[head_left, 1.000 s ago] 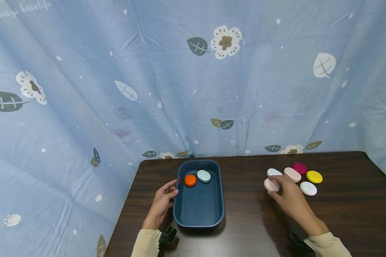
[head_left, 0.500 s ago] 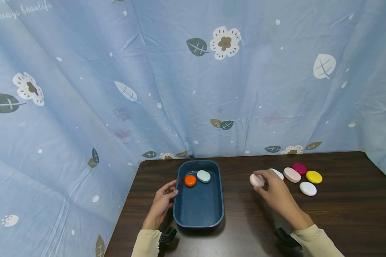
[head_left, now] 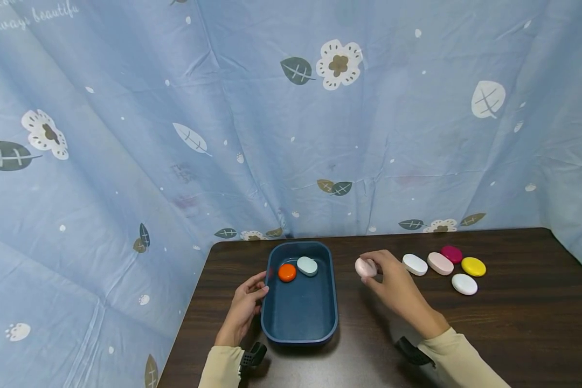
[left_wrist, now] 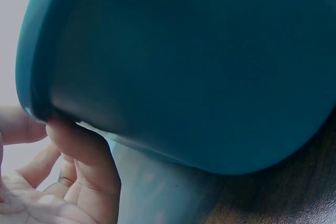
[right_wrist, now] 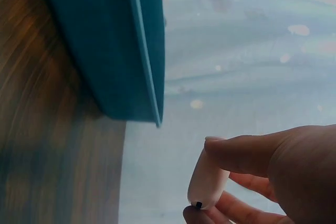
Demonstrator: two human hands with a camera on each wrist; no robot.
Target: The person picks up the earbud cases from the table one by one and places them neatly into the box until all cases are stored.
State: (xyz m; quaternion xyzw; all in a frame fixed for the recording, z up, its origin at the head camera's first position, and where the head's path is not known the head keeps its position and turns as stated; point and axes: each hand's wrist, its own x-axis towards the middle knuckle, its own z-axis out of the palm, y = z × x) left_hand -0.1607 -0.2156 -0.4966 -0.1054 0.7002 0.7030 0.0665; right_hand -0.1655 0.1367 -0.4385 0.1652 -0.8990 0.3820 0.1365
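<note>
My right hand (head_left: 399,285) pinches a pale pink, smooth oval piece (head_left: 366,268) between thumb and fingers, to the right of a dark blue tray (head_left: 300,318). A small black mark shows on the end of the pink piece (right_wrist: 207,184) in the right wrist view. On the tray's left side, my left hand (head_left: 242,310) grips the rim with thumb and fingers; the left wrist view has the fingers (left_wrist: 81,145) right at that rim. Inside the tray lie an orange round piece (head_left: 287,272) and a pale mint oval piece (head_left: 307,266), side by side near the far end.
Right of my right hand lie a white oval piece (head_left: 414,264), a light pink one (head_left: 440,263), a magenta one (head_left: 451,254), a yellow one (head_left: 473,267) and a white round one (head_left: 464,284). The dark wooden table (head_left: 524,323) meets a blue patterned curtain (head_left: 407,134) behind.
My right hand has carried the pale pink piece leftward from the group toward the tray, uncovering the white oval piece. The left hand and tray have stayed put.
</note>
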